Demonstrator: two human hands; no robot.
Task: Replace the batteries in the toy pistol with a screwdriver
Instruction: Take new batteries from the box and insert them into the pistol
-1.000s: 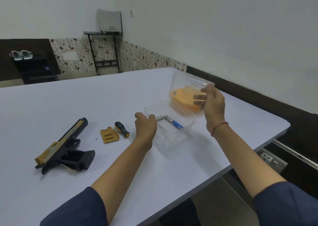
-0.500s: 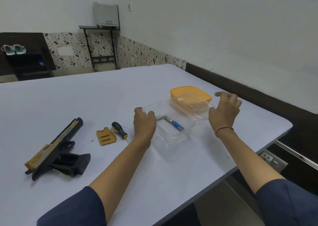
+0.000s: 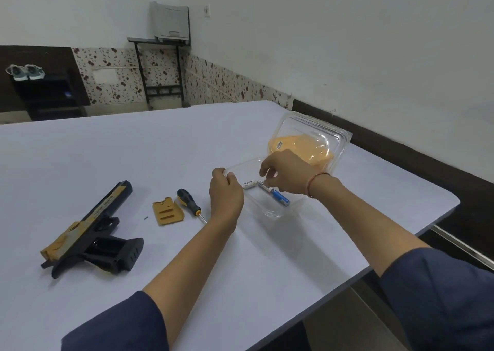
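The black-and-gold toy pistol (image 3: 88, 233) lies on its side at the left of the white table (image 3: 267, 257). Its gold battery cover (image 3: 168, 211), a tiny screw (image 3: 145, 217) and the black-and-yellow screwdriver (image 3: 188, 202) lie right of it. A clear plastic box (image 3: 271, 211) holds a white battery (image 3: 248, 184) and a blue-and-white battery (image 3: 279, 197). My left hand (image 3: 226, 193) grips the box's near-left rim. My right hand (image 3: 286, 174) reaches into the box and its fingertips pinch the white end of the blue-and-white battery.
The box's clear hinged lid (image 3: 318, 134) stands half raised behind my right hand, with an orange container (image 3: 302, 147) showing through it. The table's edge runs close on the right. A stand with a printer (image 3: 169, 21) is in the far corner.
My right hand let go of the lid and moved left and down into the box onto a battery. The lid, laid back half a second ago, has risen. My left hand stayed on the rim.
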